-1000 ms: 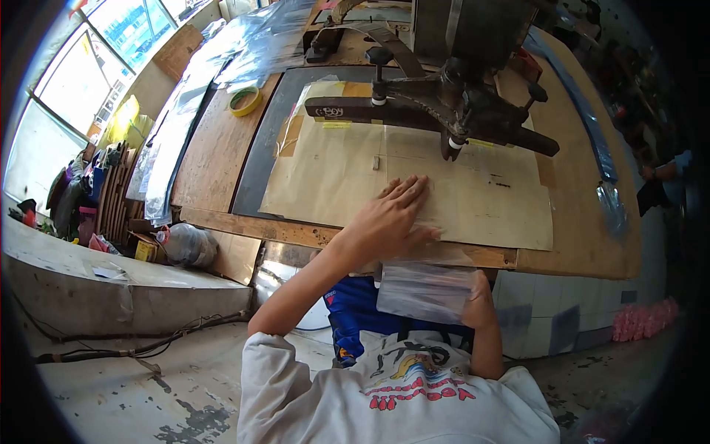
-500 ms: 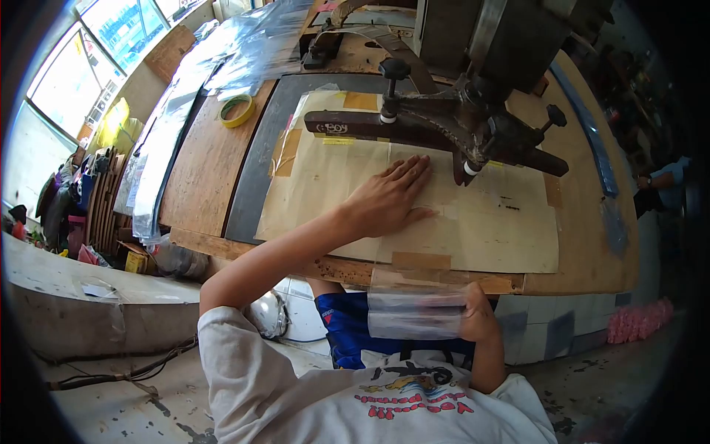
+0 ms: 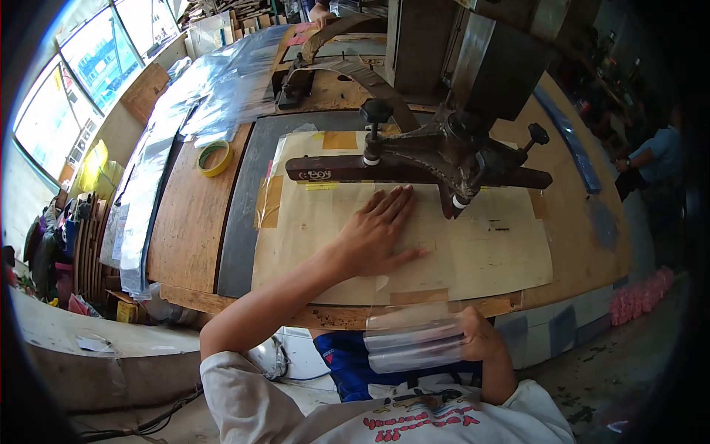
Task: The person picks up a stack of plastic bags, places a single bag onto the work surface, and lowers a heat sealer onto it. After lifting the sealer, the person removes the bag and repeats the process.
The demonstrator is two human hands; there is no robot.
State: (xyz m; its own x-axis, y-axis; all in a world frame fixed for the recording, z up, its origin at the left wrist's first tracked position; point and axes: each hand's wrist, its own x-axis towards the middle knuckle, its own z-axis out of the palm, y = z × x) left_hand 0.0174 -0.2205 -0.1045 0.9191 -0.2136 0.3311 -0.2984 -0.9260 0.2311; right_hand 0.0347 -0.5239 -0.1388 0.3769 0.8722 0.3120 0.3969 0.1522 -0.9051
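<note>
My left hand [image 3: 377,235] lies flat with fingers apart on a cream sheet [image 3: 310,251] patched with brown tape. Its fingertips are just below the dark metal bar [image 3: 340,169] of a press head [image 3: 451,148] with black knobs. At the table's front edge, my right hand [image 3: 482,334] is closed on the right end of a clear plastic film [image 3: 414,344], which hangs in folds in front of my blue shorts. Where the film meets the cream sheet is hard to make out.
A yellow tape roll [image 3: 214,158] sits on the wooden table [image 3: 185,229] at left. Clear plastic sheets [image 3: 229,81] cover the back left. A blue strip [image 3: 569,144] lies at right. One person [image 3: 654,159] sits at far right; another person's hand [image 3: 320,13] shows at the back.
The view has tilted up, so the table and press appear lower. A person's hand has come into view at the back. My left hand stays on the sheet; my right still holds the film.
</note>
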